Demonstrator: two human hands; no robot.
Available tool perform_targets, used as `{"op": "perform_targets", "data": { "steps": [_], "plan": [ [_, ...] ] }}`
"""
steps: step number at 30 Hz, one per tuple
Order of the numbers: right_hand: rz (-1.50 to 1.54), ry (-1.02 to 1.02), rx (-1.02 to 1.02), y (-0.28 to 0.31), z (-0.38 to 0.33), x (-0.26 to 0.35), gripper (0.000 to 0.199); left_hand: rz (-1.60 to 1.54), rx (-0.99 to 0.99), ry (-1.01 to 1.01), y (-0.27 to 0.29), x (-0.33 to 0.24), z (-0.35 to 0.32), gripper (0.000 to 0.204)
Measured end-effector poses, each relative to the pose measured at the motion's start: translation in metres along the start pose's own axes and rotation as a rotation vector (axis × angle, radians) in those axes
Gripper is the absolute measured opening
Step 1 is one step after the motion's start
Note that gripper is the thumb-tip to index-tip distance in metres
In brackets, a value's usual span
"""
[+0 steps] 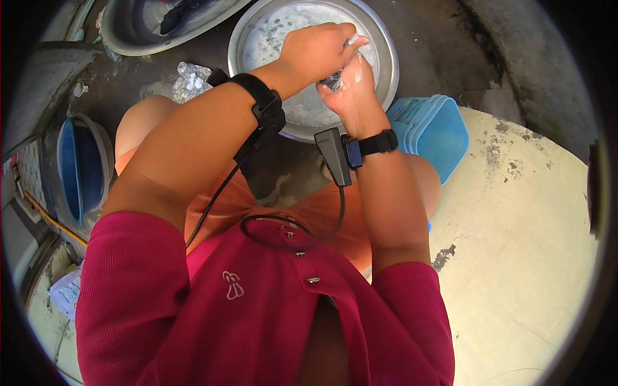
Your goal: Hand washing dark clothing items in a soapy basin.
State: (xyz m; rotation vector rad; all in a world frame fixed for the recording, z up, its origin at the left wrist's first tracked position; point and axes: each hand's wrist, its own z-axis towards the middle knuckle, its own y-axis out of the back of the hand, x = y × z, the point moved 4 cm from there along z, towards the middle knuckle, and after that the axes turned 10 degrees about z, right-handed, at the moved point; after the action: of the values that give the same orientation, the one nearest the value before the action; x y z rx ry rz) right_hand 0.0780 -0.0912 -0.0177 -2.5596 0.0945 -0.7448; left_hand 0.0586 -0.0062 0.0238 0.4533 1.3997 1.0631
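Both hands meet above a round metal basin (390,67) that holds cloudy, soapy water (267,40). My left hand (320,48) is closed in a fist, bent over toward the right; whatever it holds is hidden from this view. Just below and touching it, my right hand (355,83) has its palm turned inward and its fingers curled. White suds cling to both hands. A small dark, wet, bunched thing (333,81) shows at the right palm, between the hands; its kind cannot be made out.
Beyond on the left stands a larger metal basin (138,46) with dark cloth (177,18) in it. A crumpled clear plastic bag (191,82) lies beside my left knee. Blue tubs (445,138) sit by my right knee, against a pale slab (515,212). A blue basin (69,170) leans at left.
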Motion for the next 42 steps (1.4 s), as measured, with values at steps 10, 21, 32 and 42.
{"op": "perform_targets", "data": {
  "steps": [10,21,32,42],
  "plan": [
    [-0.016,0.033,0.013,0.001,-0.005,0.004,0.034,0.063,0.12,0.052,-0.011,0.003,-0.001,0.036],
    [-0.285,0.355,0.062,-0.005,-0.02,0.053,0.042,-0.474,0.259,0.064,-0.007,0.04,0.016,0.055],
    [-0.241,0.358,0.277,0.0,-0.02,0.062,0.034,-1.066,0.338,0.132,0.007,0.025,0.012,0.026],
    [-0.085,0.374,0.259,-0.017,-0.021,0.045,0.024,-0.638,0.031,0.155,0.01,0.018,0.012,0.031]
  ]
}}
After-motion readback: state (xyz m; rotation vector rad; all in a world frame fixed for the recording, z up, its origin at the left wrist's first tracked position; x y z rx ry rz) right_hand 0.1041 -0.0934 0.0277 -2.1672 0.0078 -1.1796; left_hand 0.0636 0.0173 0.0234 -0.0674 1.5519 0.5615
